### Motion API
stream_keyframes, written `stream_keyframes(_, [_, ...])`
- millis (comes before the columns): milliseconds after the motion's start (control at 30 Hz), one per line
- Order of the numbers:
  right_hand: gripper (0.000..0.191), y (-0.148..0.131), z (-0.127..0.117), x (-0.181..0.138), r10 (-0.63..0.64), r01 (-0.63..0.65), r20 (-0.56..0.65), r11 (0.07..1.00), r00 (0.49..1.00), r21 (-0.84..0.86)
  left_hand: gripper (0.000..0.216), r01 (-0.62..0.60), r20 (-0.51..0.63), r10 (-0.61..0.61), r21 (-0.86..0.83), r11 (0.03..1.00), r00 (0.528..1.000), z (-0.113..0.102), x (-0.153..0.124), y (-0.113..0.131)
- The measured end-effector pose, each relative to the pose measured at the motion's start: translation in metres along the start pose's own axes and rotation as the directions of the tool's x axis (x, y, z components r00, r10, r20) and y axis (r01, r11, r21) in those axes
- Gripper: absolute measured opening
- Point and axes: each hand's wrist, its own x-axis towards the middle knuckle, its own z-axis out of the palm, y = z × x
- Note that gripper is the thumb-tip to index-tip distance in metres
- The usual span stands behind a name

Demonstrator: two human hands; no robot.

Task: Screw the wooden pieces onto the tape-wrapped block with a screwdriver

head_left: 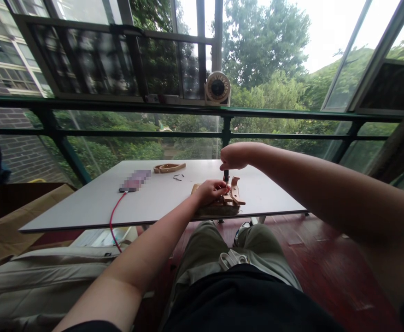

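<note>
My right hand [237, 155] is closed around the black handle of a screwdriver [226, 176]. The screwdriver stands upright, its tip pointing down at a small assembly of light wooden pieces [235, 192]. From the left, my left hand [211, 191] reaches in with its fingers pinched together beside the screwdriver's tip; what lies between them is too small to make out. Under the fingers and the wooden pieces is a thick block [217, 210] at the table's front edge. One upright wooden strip with holes shows right of the screwdriver.
On the white table [160, 203] lie a looped tan wooden part [169, 168], several small dark screws or pins [178, 177] and a blurred-out phone [135, 180] with a red cable [112, 214]. A round fan [218, 87] sits on the railing. A cardboard box [22, 203] stands left.
</note>
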Motion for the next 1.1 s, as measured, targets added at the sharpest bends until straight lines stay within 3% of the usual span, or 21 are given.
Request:
stream_keyframes(233, [0.060,0.002,0.008,0.008,0.082,-0.081,-0.058,0.996,0.995,0.030,0.028,-0.004,0.013,0.004,-0.039,0.999,1.000,-0.002,-0.002,0.005])
stream_keyframes(467, [0.059,0.012,0.010,0.010,0.158,-0.158,0.016,0.986,0.987,0.052,0.030,-0.011,-0.011,0.009,-0.238,0.971,1.000,0.003,0.001,-0.003])
stream_keyframes(600, [0.060,0.016,0.012,0.005,0.077,-0.088,0.077,0.984,0.994,0.153,0.029,-0.015,-0.027,0.011,-0.174,0.985,1.000,0.003,0.002,-0.003])
stream_keyframes(767, [0.034,0.017,0.015,-0.005,-0.078,0.089,-0.062,0.976,0.995,0.196,0.027,-0.012,-0.024,0.010,-0.092,0.996,1.000,-0.002,0.000,0.004])
stream_keyframes(867, [0.038,0.018,0.014,-0.005,-0.090,0.094,-0.025,0.973,0.996,0.211,0.028,-0.006,-0.022,0.004,-0.081,0.997,1.000,-0.003,-0.002,0.008])
stream_keyframes(967, [0.032,0.018,0.012,-0.004,-0.079,0.055,0.078,0.963,0.994,0.266,0.027,-0.001,-0.014,0.000,-0.094,0.996,1.000,-0.003,-0.002,0.010])
stream_keyframes(1100, [0.026,0.015,0.008,-0.005,-0.062,0.034,0.104,0.967,0.993,0.253,0.027,0.005,-0.005,-0.006,-0.141,0.990,1.000,-0.001,-0.002,0.009])
